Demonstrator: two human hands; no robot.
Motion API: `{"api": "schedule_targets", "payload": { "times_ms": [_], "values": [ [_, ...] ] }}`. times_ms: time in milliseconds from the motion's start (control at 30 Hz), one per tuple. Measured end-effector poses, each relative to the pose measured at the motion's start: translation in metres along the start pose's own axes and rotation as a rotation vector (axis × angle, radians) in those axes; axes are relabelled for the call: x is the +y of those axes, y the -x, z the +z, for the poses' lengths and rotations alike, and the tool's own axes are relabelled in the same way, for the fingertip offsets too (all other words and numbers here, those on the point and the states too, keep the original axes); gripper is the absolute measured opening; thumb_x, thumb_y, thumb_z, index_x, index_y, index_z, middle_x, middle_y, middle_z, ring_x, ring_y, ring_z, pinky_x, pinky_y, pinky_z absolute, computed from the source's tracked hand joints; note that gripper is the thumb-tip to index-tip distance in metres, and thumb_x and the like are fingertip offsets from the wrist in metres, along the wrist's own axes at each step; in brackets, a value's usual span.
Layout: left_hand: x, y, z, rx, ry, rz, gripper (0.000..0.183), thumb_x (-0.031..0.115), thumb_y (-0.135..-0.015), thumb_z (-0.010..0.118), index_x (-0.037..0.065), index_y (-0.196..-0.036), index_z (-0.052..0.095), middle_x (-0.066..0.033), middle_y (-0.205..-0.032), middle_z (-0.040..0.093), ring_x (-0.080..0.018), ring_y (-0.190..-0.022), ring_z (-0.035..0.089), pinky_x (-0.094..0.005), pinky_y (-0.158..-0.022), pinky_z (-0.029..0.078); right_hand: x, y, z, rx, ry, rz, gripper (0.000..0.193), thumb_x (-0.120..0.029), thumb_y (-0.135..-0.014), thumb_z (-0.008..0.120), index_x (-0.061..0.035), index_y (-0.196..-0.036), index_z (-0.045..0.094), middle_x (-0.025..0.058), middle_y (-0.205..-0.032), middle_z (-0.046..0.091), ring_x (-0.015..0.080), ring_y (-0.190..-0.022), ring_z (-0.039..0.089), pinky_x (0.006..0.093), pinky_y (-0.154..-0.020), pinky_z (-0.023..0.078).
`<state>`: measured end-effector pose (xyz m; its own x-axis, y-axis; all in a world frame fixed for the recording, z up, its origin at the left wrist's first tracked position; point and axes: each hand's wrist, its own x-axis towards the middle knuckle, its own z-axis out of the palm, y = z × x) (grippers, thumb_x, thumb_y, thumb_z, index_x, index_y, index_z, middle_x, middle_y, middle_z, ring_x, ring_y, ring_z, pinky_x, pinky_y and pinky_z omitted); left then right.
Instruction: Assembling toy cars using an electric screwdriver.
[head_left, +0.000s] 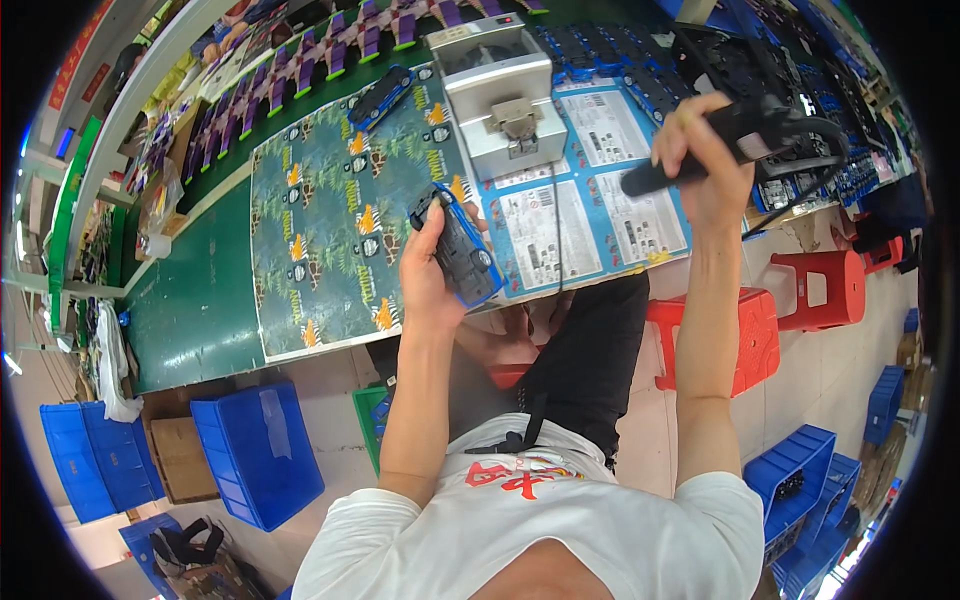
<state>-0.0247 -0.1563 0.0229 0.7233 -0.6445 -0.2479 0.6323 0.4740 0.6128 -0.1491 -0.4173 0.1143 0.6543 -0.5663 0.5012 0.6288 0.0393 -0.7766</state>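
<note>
My left hand (pixel 428 275) grips a blue toy car (pixel 466 256) over the table's front part, its black underside turned up. The thumb lies along the car's edge and the fingers wrap behind it. To the right and raised higher, my right hand (pixel 708 160) is closed round a black electric screwdriver (pixel 648 181), held aslant above the printed sheets. The tip of the tool is hard to make out. Between the hands, farther back, stands a silver-grey machine (pixel 505 100) like a screw feeder. Another blue toy car (pixel 381 97) lies left of it.
Sheets with animal prints (pixel 340 230) and label sheets (pixel 548 225) cover the green table (pixel 195 300). Purple-and-green pieces (pixel 330 62) line the back; several blue cars (pixel 590 52) sit back right. A black cable hangs down the front. Red stools (pixel 755 335) and blue crates (pixel 258 455) stand below.
</note>
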Motion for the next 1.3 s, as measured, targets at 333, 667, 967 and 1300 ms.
{"api": "schedule_targets", "payload": {
  "times_ms": [333,667,967,1300],
  "values": [
    [-0.001,0.002,-0.021,0.037,-0.142,0.053,0.023,0.014,-0.093,0.064,0.001,-0.111,0.057,-0.0141,-0.100,0.069,-0.0191,-0.077,0.068,-0.0342,-0.065,0.059,0.053,-0.050,0.098,-0.060,0.161,-0.309,0.012,-0.008,-0.083,0.076,-0.0009,-0.079,0.067,0.0023,-0.059,0.061,0.0083,-0.050,0.058,0.0195,-0.048,0.044],
    [-0.001,-0.006,-0.025,-0.002,-0.121,0.063,0.025,0.008,-0.088,0.069,0.000,-0.110,0.060,-0.0148,-0.098,0.070,-0.0190,-0.076,0.069,-0.0331,-0.068,0.059,0.069,-0.052,0.115,-0.068,0.380,-0.227,0.021,-0.014,-0.083,0.076,-0.0024,-0.069,0.066,0.0000,-0.056,0.060,0.0064,-0.047,0.057,0.0208,-0.047,0.043],
    [-0.006,-0.005,-0.024,-0.013,-0.174,0.040,0.025,0.009,-0.090,0.066,0.001,-0.112,0.058,-0.0130,-0.098,0.070,-0.0178,-0.076,0.068,-0.0335,-0.069,0.059,0.038,-0.027,0.119,-0.053,-0.072,-0.018,0.013,-0.010,-0.085,0.069,0.0001,-0.081,0.063,0.0064,-0.058,0.055,0.0146,-0.048,0.053,0.0292,-0.052,0.045],
    [-0.010,-0.003,-0.026,-0.045,-0.267,0.103,0.022,0.015,-0.092,0.066,0.002,-0.110,0.062,-0.0101,-0.097,0.071,-0.0135,-0.076,0.067,-0.0294,-0.067,0.056,0.048,0.014,0.147,-0.178,-0.235,-0.060,0.012,-0.002,-0.085,0.067,-0.0001,-0.091,0.057,0.0077,-0.065,0.058,0.0157,-0.051,0.056,0.0303,-0.055,0.049]
  ]
}}
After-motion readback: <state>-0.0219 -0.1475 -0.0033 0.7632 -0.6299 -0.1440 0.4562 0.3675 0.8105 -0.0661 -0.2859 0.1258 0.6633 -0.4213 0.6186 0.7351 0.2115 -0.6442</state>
